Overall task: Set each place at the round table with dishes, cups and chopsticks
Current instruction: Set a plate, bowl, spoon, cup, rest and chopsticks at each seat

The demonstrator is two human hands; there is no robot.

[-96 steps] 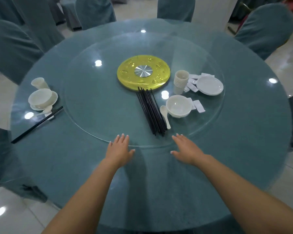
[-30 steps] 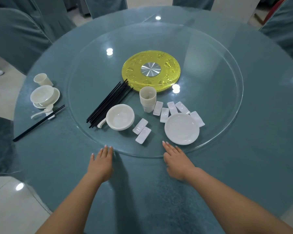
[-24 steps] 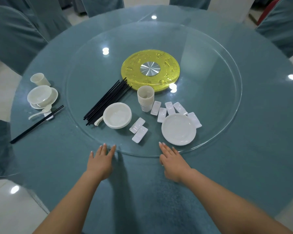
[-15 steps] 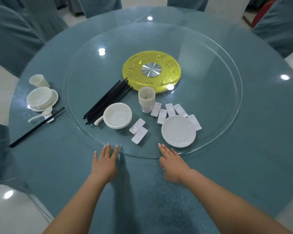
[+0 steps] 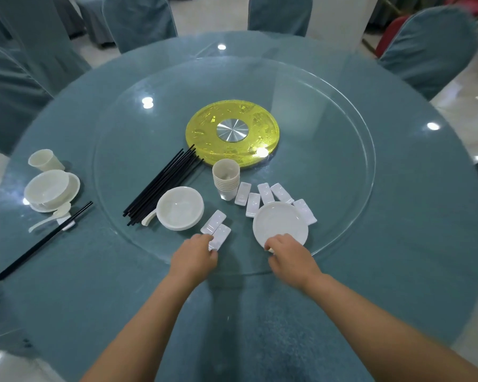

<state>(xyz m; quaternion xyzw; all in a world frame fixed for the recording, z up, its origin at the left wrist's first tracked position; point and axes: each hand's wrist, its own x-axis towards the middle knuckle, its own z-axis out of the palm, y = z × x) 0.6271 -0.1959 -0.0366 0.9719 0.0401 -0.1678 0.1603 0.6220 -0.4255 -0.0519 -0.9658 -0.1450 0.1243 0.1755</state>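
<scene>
- Right hand (image 5: pixel 289 257) pinches the near rim of the white plate (image 5: pixel 280 226), fingers curled over the edge; plate sits on the glass turntable (image 5: pixel 329 111), near side.
- Left hand (image 5: pixel 195 257) grips the near end of a white chopstick rest (image 5: pixel 220 236), fingers curled round it; a second rest (image 5: pixel 213 221) touches it.
- Five more rests (image 5: pixel 265 193) fan out beyond the plate.
- Cup stack (image 5: pixel 226 179) upright, between the yellow hub (image 5: pixel 232 132) and the white bowl (image 5: pixel 180 208).
- Black chopstick bundle (image 5: pixel 163 184) lies diagonally left of the bowl; a spoon (image 5: pixel 148 217) pokes out between them.
- Far left on the teal table (image 5: pixel 94 285): one finished setting — cup (image 5: pixel 43 160), bowl on saucer (image 5: pixel 49 188), spoon (image 5: pixel 51 217), chopstick pair (image 5: pixel 43 241) on a rest.
- Covered chairs (image 5: pixel 425 48) ring the table.
</scene>
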